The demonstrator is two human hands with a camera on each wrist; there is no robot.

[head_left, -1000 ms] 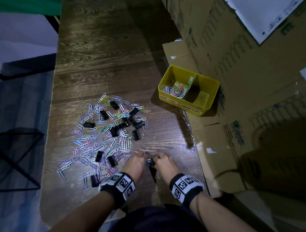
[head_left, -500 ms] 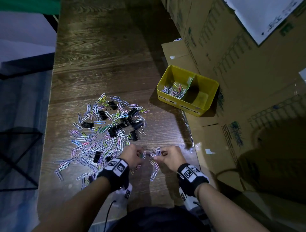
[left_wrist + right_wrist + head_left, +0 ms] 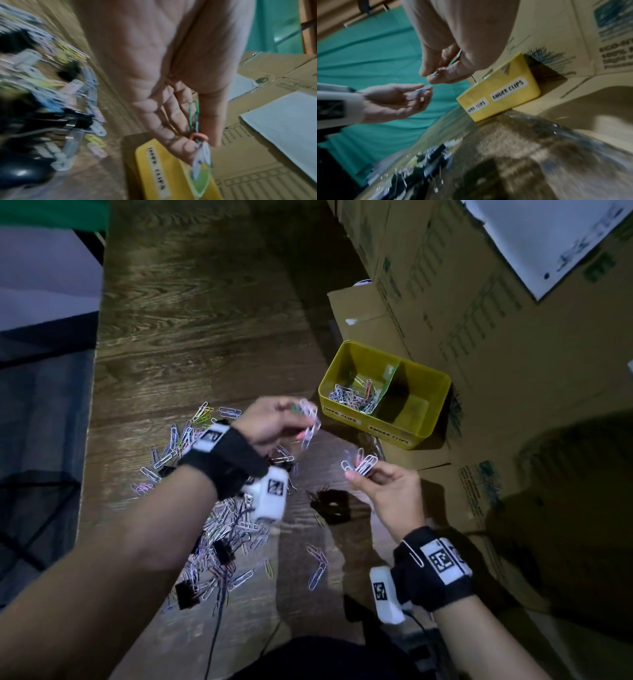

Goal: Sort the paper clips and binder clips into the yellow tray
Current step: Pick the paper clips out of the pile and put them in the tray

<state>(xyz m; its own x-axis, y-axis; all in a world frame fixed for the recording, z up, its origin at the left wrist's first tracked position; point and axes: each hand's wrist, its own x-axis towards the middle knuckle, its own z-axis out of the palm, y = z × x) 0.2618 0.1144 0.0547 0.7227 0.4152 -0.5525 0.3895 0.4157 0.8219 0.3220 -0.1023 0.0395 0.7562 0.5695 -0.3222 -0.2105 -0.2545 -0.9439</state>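
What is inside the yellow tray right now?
The yellow tray has two compartments. The one labelled paper clips holds a heap of coloured paper clips. The binder clips compartment shows bare floor; its near corner is shadowed.

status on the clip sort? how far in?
Early. Done: a small batch of paper clips lies in the yellow tray's left compartment; the binder-clip side looks empty. In hand: left hand and right hand each pinch paper clips. Left: the pile on the table, including black binder clips.
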